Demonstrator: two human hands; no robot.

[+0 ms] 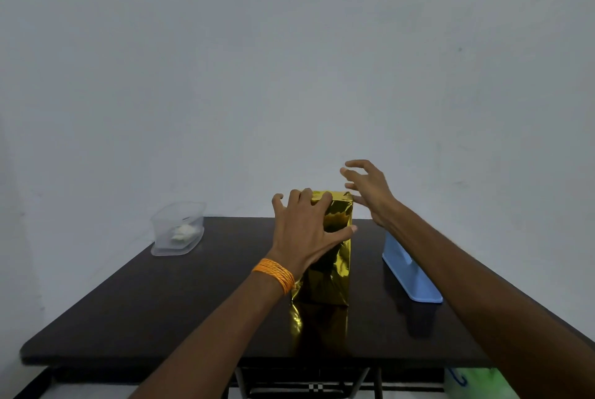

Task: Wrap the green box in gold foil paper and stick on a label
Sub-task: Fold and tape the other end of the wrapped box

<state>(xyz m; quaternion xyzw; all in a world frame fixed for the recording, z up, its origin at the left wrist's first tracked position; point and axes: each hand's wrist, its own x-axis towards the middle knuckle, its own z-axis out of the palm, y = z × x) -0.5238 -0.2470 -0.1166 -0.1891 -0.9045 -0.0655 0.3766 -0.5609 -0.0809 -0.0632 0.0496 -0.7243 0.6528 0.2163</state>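
Green box (331, 257) stands upright near the middle of the dark desk (161, 302) in the head view. No green shows, because gold foil paper (338, 215) covers every face in sight. The left hand (302, 231) has the top, with fingers curled over the upper edge and the thumb pressed on the near face, so that grip holds the box. The right hand (370, 192) hovers just right of the top corner, its grip wide and holding nothing. Whether a fingertip touches the foil I cannot tell. A blue tray (409, 273) lies to the right, and a clear tub (177, 231) with something white inside sits far left.

The step looks like finishing the top fold. The box is tall and could tip, so the left hand should press straight down while the right smooths the foil from edge to centre and creases it firmly. Foil likely springs back. The lower near-left corner looks crumpled and probably wants flattening. No label is visible yet.
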